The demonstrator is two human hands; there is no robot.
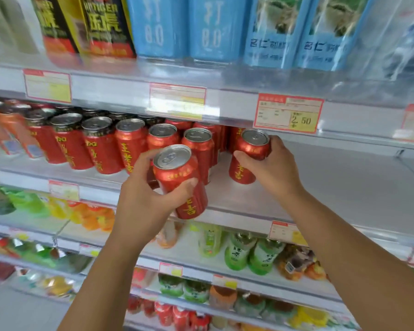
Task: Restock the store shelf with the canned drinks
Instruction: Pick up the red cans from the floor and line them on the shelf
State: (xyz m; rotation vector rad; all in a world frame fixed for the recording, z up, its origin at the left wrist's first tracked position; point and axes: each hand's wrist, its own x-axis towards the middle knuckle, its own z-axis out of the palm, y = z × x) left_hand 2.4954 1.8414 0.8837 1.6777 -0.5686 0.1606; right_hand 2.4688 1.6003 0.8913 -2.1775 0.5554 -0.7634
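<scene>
Before the white shelf (332, 182), left hand (148, 199) gripping one can (179, 177), right hand (275, 168) gripping a second can (250, 149)

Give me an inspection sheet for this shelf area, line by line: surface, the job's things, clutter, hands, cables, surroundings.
Surface: white shelf, bare on its right half.
Job's things: red cans stand in rows on the shelf's left half; two more are in the hands.
Clutter: nothing seen.
Hands: left hand grips a tilted can in front of the shelf edge; right hand grips a second can at the end of the row; cannot tell whether it is set down.
Cables: nothing seen.
Surroundings: price tag reading 2.50 above; blue-label bottles on the upper shelf; green bottles below.
</scene>
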